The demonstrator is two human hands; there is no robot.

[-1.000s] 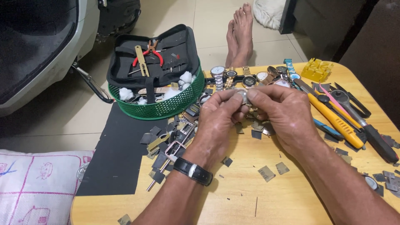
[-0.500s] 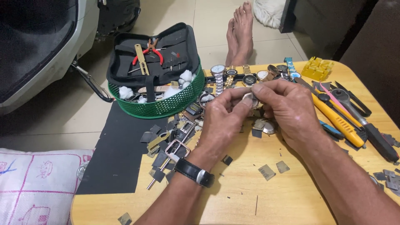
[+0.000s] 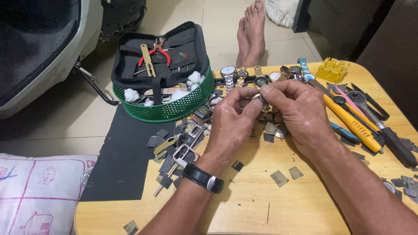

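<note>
My left hand and my right hand meet above the middle of the wooden table. Both pinch a small metal watch part between their fingertips; most of it is hidden by the fingers. A black watch is strapped on my left wrist. Just beyond the hands lies a row of wristwatches. Loose buckles and grey strap pieces lie under and left of my left hand.
A green basket holding a black tool case with red pliers stands at the back left. Yellow-handled tools and a yellow block lie on the right. A black sheet hangs over the left edge. Bare feet rest beyond.
Both hands have shifted slightly away from me while still pinching the small part; the fingers have turned it a little. Nothing else on the table has moved.
</note>
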